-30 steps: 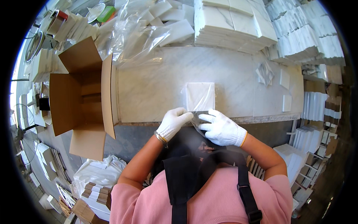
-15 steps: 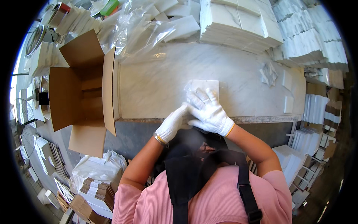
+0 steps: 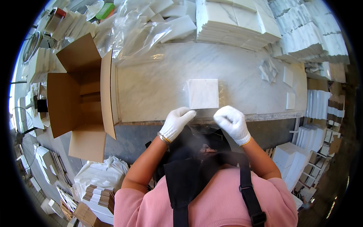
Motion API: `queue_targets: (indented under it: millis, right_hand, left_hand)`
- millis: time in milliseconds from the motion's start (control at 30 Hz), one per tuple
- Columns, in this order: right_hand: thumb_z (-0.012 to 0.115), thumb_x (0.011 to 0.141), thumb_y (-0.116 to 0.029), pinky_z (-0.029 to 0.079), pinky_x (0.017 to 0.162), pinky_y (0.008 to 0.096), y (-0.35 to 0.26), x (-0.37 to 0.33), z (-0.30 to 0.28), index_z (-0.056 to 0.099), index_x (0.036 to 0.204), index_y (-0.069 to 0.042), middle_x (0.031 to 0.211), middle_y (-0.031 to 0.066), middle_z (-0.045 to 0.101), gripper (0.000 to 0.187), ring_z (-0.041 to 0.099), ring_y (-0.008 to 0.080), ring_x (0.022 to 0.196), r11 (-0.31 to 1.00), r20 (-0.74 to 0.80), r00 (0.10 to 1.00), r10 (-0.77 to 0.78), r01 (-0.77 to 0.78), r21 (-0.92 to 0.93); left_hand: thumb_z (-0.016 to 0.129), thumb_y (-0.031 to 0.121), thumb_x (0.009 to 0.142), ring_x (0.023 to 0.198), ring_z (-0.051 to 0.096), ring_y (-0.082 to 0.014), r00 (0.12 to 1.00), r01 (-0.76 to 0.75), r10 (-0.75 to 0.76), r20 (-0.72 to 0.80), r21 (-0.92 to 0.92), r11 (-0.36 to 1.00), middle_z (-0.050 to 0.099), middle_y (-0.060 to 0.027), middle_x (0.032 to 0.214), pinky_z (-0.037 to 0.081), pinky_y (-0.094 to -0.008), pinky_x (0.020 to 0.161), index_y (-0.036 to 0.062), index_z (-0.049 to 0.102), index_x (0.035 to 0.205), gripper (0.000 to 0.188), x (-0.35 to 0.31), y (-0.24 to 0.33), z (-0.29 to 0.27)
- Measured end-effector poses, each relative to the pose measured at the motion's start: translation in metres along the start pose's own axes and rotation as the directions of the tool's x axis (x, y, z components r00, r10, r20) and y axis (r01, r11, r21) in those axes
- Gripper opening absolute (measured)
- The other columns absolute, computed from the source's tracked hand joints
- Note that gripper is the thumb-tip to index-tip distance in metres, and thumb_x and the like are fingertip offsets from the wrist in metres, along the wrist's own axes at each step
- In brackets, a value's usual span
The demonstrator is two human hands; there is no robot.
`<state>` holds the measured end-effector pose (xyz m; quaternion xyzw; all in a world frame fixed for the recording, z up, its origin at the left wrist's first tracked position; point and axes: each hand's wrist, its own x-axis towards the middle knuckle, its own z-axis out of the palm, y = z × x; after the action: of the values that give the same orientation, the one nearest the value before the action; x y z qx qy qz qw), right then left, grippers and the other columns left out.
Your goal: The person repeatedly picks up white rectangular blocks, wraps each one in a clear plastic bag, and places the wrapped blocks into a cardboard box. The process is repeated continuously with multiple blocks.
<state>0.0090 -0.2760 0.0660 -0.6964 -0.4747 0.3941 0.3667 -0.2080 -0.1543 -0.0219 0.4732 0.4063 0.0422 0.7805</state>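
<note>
A square white marble-like tile (image 3: pixel 203 94) lies flat near the front edge of the bench (image 3: pixel 151 90). Clear plastic film (image 3: pixel 221 94) shows from beneath it on both sides. Just in front of the tile's lower left corner is my left hand (image 3: pixel 176 122), in a white knit glove, thumb and fingers pinched on what looks like an edge of the film. My right hand (image 3: pixel 233 124), gloved alike, is curled closed beside the lower right corner, apart from the tile. Whatever its fingers hold, if anything, is hidden.
An open cardboard box (image 3: pixel 85 90) stands left of the bench. Stacked white tiles (image 3: pixel 234 22) rise along the back, with crumpled clear plastic (image 3: pixel 132 41) beside them. Toward the right end lie small white pieces (image 3: pixel 290 100) and a star-like stack (image 3: pixel 268 71).
My right hand has come off the tile, drawing back and right, and its fingers have curled closed. The tile's top is now uncovered. My hands have moved apart.
</note>
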Motion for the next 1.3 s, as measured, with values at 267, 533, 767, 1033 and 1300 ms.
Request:
queue_targets:
  millis: [267,533,767,1033,1300]
  right_hand:
    - [0.074,0.088,-0.055,0.052,0.094,0.0419,0.047,-0.002,0.006,0.068,0.113,0.003,0.115,0.0208,0.069,0.063,0.067,0.0324,0.107,0.865,-0.153,0.929,0.337,-0.369,-0.338]
    - [0.074,0.088,-0.048,0.053,0.072,0.0413,0.069,-0.005,0.000,0.072,0.086,0.002,0.081,0.0182,0.072,0.049,0.070,0.0316,0.076,0.871,0.047,0.873,0.486,-0.478,-0.116]
    - [0.067,0.089,-0.051,0.054,0.088,0.0435,0.015,0.049,-0.086,0.075,0.099,-0.010,0.105,0.0145,0.073,0.043,0.069,0.0326,0.101,0.757,0.128,0.922,0.366,-0.215,-0.617]
    - [0.077,0.090,-0.033,0.055,0.088,0.0342,-0.104,0.273,-0.231,0.075,0.107,-0.006,0.107,0.0114,0.073,0.032,0.071,0.0241,0.098,0.907,-0.228,0.938,-0.263,0.159,-0.390]
    - [0.062,0.096,-0.048,0.049,0.103,0.0441,-0.074,0.539,-0.244,0.065,0.132,-0.011,0.136,0.0150,0.062,0.052,0.063,0.0350,0.119,0.529,-0.144,0.781,-0.608,0.263,-0.807]
  left_hand:
    - [0.066,0.030,0.100,0.086,0.063,-0.0090,0.996,-0.045,0.028,0.089,0.194,0.980,0.073,-0.0034,0.097,0.052,-0.0264,0.079,-0.0030,0.072,0.114,0.036,-0.004,0.003,-0.003]
    - [0.066,0.031,0.099,0.078,0.066,-0.0084,0.994,0.010,-0.056,0.098,0.418,0.908,0.074,-0.0057,0.089,0.053,-0.0259,0.073,-0.0025,0.073,0.114,0.038,-0.003,0.017,-0.006]
    - [0.066,0.031,0.097,0.073,0.069,-0.0105,0.995,-0.006,-0.039,0.089,0.461,0.887,0.075,-0.0072,0.084,0.056,-0.0276,0.071,0.0006,0.074,0.117,0.037,0.004,0.014,-0.003]
    - [0.062,0.057,0.095,0.091,0.071,-0.0392,0.998,-0.068,0.049,0.046,0.671,0.738,0.074,-0.0189,0.097,0.056,-0.0440,0.079,0.0152,0.076,0.115,0.048,0.017,-0.010,-0.008]
    - [0.068,0.018,0.099,0.103,0.071,-0.0238,0.942,0.332,-0.337,0.006,-0.181,0.926,0.074,-0.0097,0.117,0.055,-0.0295,0.092,-0.0056,0.068,0.125,0.035,0.020,-0.073,-0.012]
